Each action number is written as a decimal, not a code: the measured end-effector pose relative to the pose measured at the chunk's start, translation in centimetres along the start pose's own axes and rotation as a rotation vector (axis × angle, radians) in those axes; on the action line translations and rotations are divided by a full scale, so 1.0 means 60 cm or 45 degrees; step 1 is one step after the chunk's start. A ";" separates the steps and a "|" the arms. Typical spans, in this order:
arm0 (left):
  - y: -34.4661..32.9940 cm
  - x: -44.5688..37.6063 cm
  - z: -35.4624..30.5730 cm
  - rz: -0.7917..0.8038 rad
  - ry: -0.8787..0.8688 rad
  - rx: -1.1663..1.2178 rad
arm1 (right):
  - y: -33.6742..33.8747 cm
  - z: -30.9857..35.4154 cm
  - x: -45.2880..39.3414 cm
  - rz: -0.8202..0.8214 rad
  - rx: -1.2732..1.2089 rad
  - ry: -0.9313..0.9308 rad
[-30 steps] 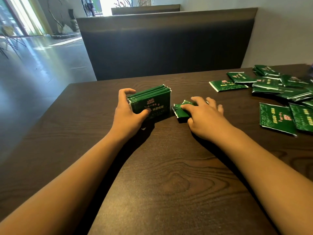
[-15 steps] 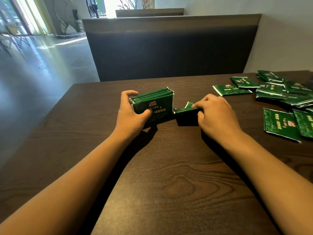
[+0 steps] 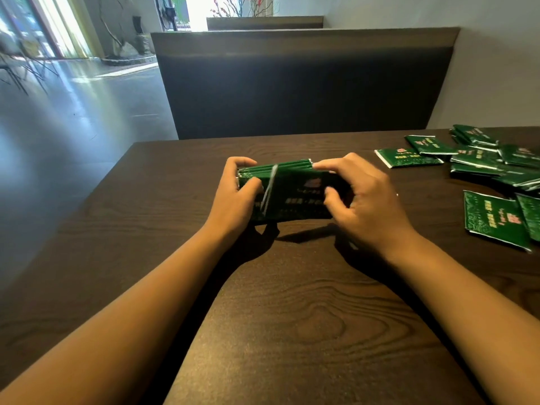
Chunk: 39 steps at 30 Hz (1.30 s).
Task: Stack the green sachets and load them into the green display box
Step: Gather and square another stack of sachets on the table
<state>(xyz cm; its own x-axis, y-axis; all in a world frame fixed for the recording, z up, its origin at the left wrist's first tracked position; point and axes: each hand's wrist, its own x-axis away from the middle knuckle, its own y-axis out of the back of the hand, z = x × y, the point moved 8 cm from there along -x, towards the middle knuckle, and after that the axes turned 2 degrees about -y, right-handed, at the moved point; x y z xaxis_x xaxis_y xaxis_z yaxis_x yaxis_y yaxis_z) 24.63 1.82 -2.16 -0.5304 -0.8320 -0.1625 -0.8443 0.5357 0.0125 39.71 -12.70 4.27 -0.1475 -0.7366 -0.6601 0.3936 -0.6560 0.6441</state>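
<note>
The fingers of the left hand [image 3: 233, 197] are curled round the left end of the upright stack of green sachets [image 3: 287, 194]: the thumb is pressed on the near face and the index finger is hooked over the top edges. The right hand [image 3: 362, 200] is closed on the right end of the same stack, with the index finger laid along the top edges and the thumb set against the near face.

One second earlier the stack was held by the left hand alone, while a separate sachet was being picked up flat from the table [image 3: 263, 317] by the right hand, just beside the stack. That sachet has since been raised on edge and carried across. It is now seen pressed against the near face of the stack, offset to the right, with a pale sealed edge showing as a slanted, motion-blurred line. The stack is held on edge at the table centre; whether its lower edge touches the table cannot be told.

By judgement, one more sachet has been added and squaring of the edges is in hand. The loose sachets [image 3: 493, 168] lie well apart at the right, so stacking is not complete. No green display box is in view.
</note>
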 end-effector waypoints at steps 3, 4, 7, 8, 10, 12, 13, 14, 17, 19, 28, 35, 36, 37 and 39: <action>-0.013 0.008 -0.002 0.120 0.041 0.069 | -0.035 -0.017 0.004 0.136 0.133 -0.061; -0.016 0.010 -0.007 0.134 0.009 0.034 | -0.037 -0.019 0.004 0.130 0.141 -0.067; -0.019 0.012 -0.026 0.134 -0.185 -0.179 | -0.030 -0.016 0.000 0.056 0.094 -0.089; -0.021 0.012 -0.028 0.141 -0.238 -0.252 | -0.029 -0.015 -0.001 0.032 0.077 -0.099; -0.021 0.010 -0.031 0.131 -0.341 -0.425 | -0.027 -0.017 -0.001 -0.001 0.052 -0.132; -0.021 0.010 -0.034 0.118 -0.401 -0.508 | -0.025 -0.024 -0.001 -0.025 0.023 -0.201; -0.022 0.011 -0.036 0.123 -0.411 -0.507 | -0.024 -0.030 -0.001 -0.025 -0.007 -0.259; -0.023 0.013 -0.036 0.137 -0.409 -0.484 | -0.025 -0.036 0.001 -0.005 -0.051 -0.322; -0.031 0.018 -0.037 0.221 -0.352 -0.366 | -0.050 -0.040 0.009 0.206 -0.188 -0.407; -0.038 0.022 -0.036 0.272 -0.326 -0.337 | -0.073 -0.034 0.015 0.357 -0.120 -0.365; -0.038 0.019 -0.033 0.252 -0.328 -0.398 | -0.078 -0.030 0.019 0.467 -0.080 -0.367; -0.020 0.015 -0.035 0.121 -0.363 -0.482 | -0.046 -0.050 0.014 0.431 -0.097 -0.510; -0.016 0.013 -0.034 0.106 -0.351 -0.473 | -0.039 -0.061 0.014 0.440 -0.040 -0.548; -0.014 0.012 -0.031 0.094 -0.332 -0.461 | -0.033 -0.074 0.017 0.466 0.035 -0.586; -0.009 0.009 -0.026 0.080 -0.291 -0.435 | -0.027 -0.105 0.026 0.573 0.224 -0.664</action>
<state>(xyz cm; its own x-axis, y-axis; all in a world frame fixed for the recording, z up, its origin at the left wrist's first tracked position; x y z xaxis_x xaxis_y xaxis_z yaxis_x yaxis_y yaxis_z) 24.71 0.87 -0.73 -0.5835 -0.7252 -0.3656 -0.8081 0.4737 0.3501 44.57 -11.79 -0.24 -0.4376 -0.8962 -0.0722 0.3723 -0.2538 0.8927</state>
